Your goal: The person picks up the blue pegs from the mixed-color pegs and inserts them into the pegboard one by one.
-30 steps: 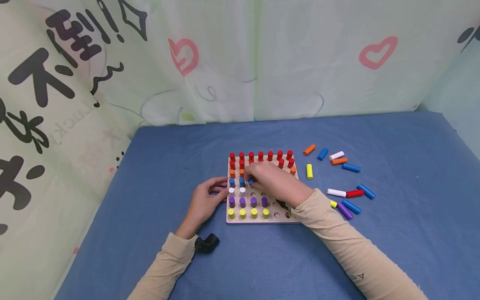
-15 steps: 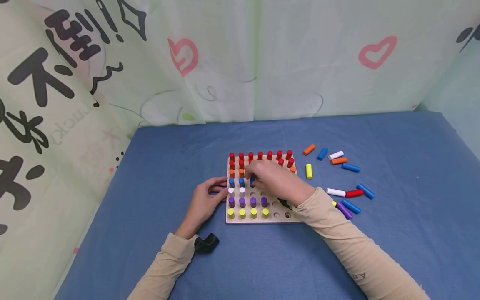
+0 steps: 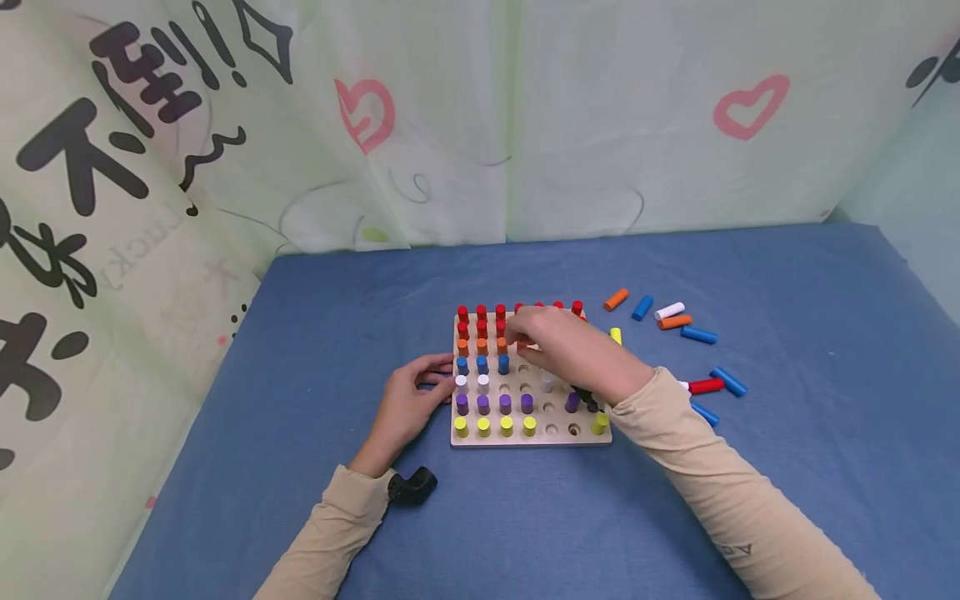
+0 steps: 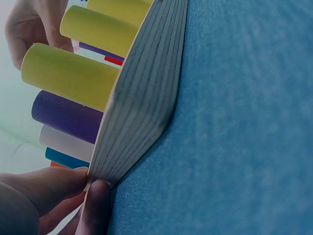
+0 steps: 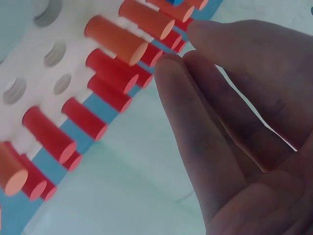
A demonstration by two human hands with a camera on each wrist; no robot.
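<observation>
In the head view, a person's bare right hand (image 3: 566,343) reaches over a flat, pale wooden pegboard (image 3: 525,442), its fingers bent down above the board's far left part. Just below the fingertips, towards the person, stands an upright blue cylindrical peg (image 3: 503,364), third from the left in its row, long axis vertical, with a bare hole (image 3: 524,367) just to its right. The loose pegs lie off to the right of these fingers, past the board's right side, and are nearer the right hand than the left. Among them, an orange cylindrical peg (image 3: 617,299) lies flat, its long axis slanting away to the right, while a yellow cylindrical peg (image 3: 616,335) is partly hidden behind the right hand. The left hand (image 3: 405,402) holds the board's left edge with bent fingers. In the left wrist view, its thumb and finger tips meet the layered edge near the corner, close to each other. In the right wrist view, the right thumb stands a little apart from two fingers lying side by side; nothing sits between them, and the red cylindrical pegs (image 5: 50,134) rise nearby, untouched.
</observation>
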